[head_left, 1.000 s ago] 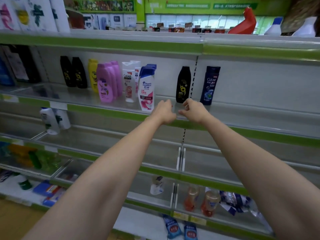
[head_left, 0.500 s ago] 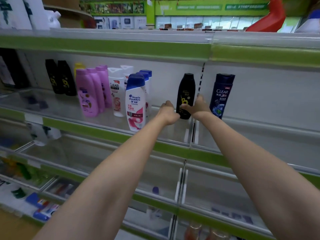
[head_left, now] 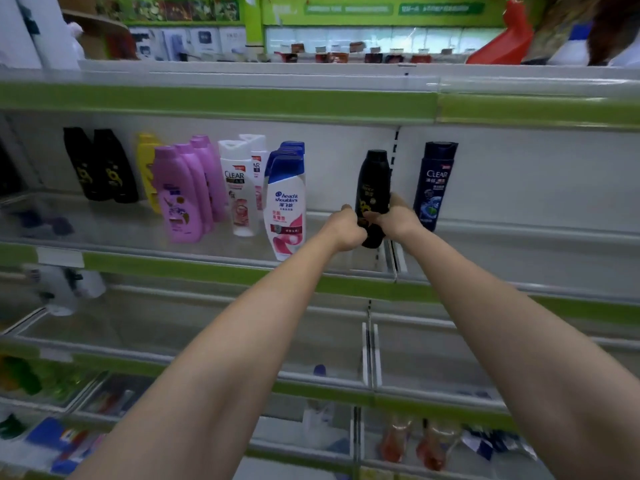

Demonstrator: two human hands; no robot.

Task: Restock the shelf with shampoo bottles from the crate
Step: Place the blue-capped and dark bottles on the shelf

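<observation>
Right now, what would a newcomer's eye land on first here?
Both hands, the left hand and right hand, grip one black bottle mid-shelf. To its left stand a Head & Shoulders bottle and purple bottles; to its right, a dark blue Clear bottle.

Store aisle, white metal shelving [head_left: 519, 188] with green edge strips [head_left: 214, 102], clear front rails, green sign band [head_left: 381, 10] behind, even indoor light.
</observation>
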